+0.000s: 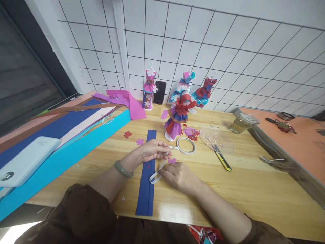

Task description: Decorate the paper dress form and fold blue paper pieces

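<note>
My left hand [155, 150], a bangle on its wrist, pinches a narrow white strip of tape [161, 165] near the roll it comes from. The tape roll [186, 145] lies on the table just right of those fingers. Lower down, the strip loops over the edge of a long blue crepe-paper strip [146, 189]. My right hand [180, 178] is closed, its fingertips gripping the loose part of the tape beside the blue paper. A purple paper flower [172, 160] lies between my hands, partly hidden.
Small dress-form figures [175, 125] in crepe paper stand near the wall, beside a phone [159, 92]. A yellow-black utility knife [223, 161] rests against a clear plate of beads [217, 140]. Coloured paper sheets [101, 135] and a white power bank [30, 161] lie left; a lidded cup [242, 123] stands right.
</note>
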Motion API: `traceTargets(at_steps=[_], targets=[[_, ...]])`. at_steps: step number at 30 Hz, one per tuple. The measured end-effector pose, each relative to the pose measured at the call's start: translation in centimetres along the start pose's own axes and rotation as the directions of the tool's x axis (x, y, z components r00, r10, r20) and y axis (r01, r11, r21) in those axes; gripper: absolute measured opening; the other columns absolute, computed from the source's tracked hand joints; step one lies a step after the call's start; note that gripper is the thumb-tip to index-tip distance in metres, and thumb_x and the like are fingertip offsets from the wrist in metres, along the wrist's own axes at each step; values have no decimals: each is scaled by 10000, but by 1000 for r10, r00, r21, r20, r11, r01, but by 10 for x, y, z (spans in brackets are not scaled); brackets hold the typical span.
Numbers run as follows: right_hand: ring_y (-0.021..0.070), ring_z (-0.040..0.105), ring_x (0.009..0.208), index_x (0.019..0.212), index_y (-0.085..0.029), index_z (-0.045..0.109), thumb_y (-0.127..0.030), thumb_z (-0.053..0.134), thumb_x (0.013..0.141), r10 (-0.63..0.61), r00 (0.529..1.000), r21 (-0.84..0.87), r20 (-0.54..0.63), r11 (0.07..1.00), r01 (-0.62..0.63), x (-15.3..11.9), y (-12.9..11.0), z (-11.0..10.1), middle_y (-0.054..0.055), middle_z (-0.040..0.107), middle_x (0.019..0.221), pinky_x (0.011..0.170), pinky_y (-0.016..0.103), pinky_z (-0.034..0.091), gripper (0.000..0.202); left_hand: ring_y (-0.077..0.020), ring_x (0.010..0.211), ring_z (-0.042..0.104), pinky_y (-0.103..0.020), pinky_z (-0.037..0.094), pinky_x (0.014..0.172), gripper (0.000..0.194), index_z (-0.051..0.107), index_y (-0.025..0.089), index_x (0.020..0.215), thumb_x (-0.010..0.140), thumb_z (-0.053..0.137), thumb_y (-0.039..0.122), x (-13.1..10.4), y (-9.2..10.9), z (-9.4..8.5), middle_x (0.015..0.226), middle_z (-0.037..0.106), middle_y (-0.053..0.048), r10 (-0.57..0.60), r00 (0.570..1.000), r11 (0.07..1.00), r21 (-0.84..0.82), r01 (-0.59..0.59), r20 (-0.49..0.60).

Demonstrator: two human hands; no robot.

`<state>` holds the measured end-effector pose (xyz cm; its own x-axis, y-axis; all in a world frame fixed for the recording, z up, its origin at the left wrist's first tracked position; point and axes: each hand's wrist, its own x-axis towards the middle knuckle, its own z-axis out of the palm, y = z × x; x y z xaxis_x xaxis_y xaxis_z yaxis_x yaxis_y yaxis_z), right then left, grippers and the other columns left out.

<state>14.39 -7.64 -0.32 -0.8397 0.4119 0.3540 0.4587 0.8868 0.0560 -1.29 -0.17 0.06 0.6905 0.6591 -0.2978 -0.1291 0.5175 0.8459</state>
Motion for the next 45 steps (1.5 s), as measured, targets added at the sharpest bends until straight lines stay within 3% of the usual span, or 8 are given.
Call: traceTargets(at_steps=[8, 10, 12, 15, 29, 32, 39, 45], targets=[[105, 524, 571, 983, -134, 525, -96, 375, 797, 121, 985, 249, -121, 964, -88, -2, 1, -1, 23, 583, 645, 541, 228, 387, 242, -100, 643, 600, -205, 462, 620, 223, 609, 77, 796, 673, 646, 259, -2, 2, 1, 722, 622, -71, 33, 999, 999, 6, -33, -2], [81, 468, 480, 924, -153, 526, -105, 389, 786, 305, 929, 359, -208, 908, -217, -4, 5, -1, -6, 548, 592, 496, 209, 367, 201, -101, 641, 598, -215, 462, 626, 235, 611, 79, 790, 666, 650, 275, -2, 3, 1, 732, 626, -76, 43, 999, 999, 2, -43, 9], [69, 397, 415, 919, -159, 508, -134, 419, 789, 514, 821, 460, -249, 809, -367, -6, 11, 0, -37, 484, 533, 438, 196, 332, 160, -107, 653, 599, -230, 463, 640, 257, 611, 81, 803, 659, 655, 290, -2, 2, 1, 754, 629, -85, 50, 998, 999, 5, -50, 28], [78, 368, 412, 1011, -152, 485, -203, 459, 789, 673, 703, 534, -230, 691, -487, -6, 20, 2, -58, 407, 508, 418, 201, 316, 230, -110, 671, 598, -246, 461, 674, 292, 613, 80, 831, 666, 643, 319, -2, 1, 3, 794, 633, -100, 49, 998, 997, 59, -52, 51], [96, 429, 513, 806, -153, 613, -259, 478, 802, 690, 684, 530, -234, 681, -506, -5, 26, 4, 11, 514, 614, 509, 230, 365, 172, -137, 653, 609, -291, 469, 692, 381, 591, 83, 832, 722, 539, 444, -4, 1, 8, 723, 605, -80, 39, 994, 982, 181, -57, 99], [96, 421, 498, 770, -150, 613, -290, 491, 792, 750, 635, 609, -184, 594, -526, -3, 26, 3, 12, 532, 602, 489, 228, 360, 187, -137, 637, 607, -289, 476, 656, 362, 554, 95, 849, 732, 529, 437, -4, 1, 9, 714, 610, -82, 59, 994, 977, 201, -76, 89], [96, 426, 485, 762, -144, 591, -390, 535, 746, 882, 467, 824, 65, 216, -524, 1, 29, 1, 0, 529, 585, 447, 219, 338, 252, -126, 579, 601, -283, 475, 604, 359, 467, 151, 995, 702, 601, 311, -6, 2, 11, 678, 617, -47, 104, 988, 960, 249, -130, 115], [106, 434, 506, 749, -146, 608, -406, 598, 686, 904, 415, 873, 101, 119, -472, 0, 34, 3, 5, 546, 596, 458, 227, 335, 268, -113, 557, 592, -267, 471, 595, 343, 483, 140, 972, 695, 608, 300, -5, 0, 12, 665, 618, -47, 94, 986, 965, 233, -124, 138]])
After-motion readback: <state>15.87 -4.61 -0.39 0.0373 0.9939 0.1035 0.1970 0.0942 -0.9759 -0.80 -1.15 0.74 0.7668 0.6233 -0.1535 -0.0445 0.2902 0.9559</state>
